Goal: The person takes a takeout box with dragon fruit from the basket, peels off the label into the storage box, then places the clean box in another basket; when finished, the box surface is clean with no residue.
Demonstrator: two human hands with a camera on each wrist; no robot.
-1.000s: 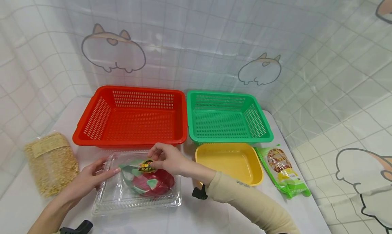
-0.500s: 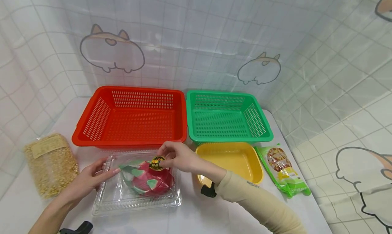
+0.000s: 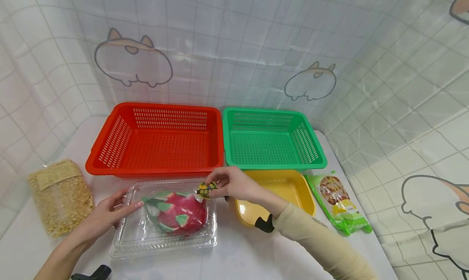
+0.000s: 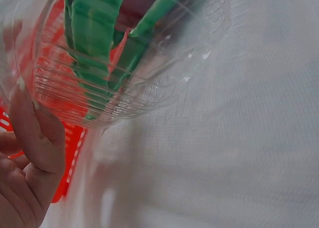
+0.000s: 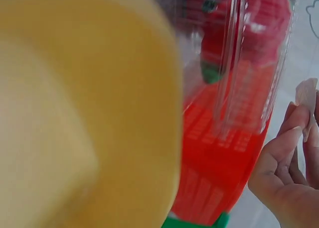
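Observation:
A clear plastic clamshell box [image 3: 132,239] lies on the table in front of the red basket. Inside it is a pink dragon fruit [image 3: 185,213] with green scales, also visible through the plastic in the left wrist view. My left hand [image 3: 111,210] grips the box's left edge, thumb over the lid. Between thumb and fingers my right hand [image 3: 236,185] pinches a round black and yellow sticker [image 3: 205,190] near the box's right edge. The sticker's pale back [image 5: 306,101] shows in the right wrist view.
The red basket [image 3: 155,169] and green basket [image 3: 275,166] stand side by side at the back. Under my right forearm is a yellow tray [image 3: 304,190]. A green food packet [image 3: 338,204] lies at right, a bag of yellow grains [image 3: 66,202] at left.
My right hand has moved rightward with the sticker, from over the middle of the fruit to the box's right edge. The left hand has stayed in place.

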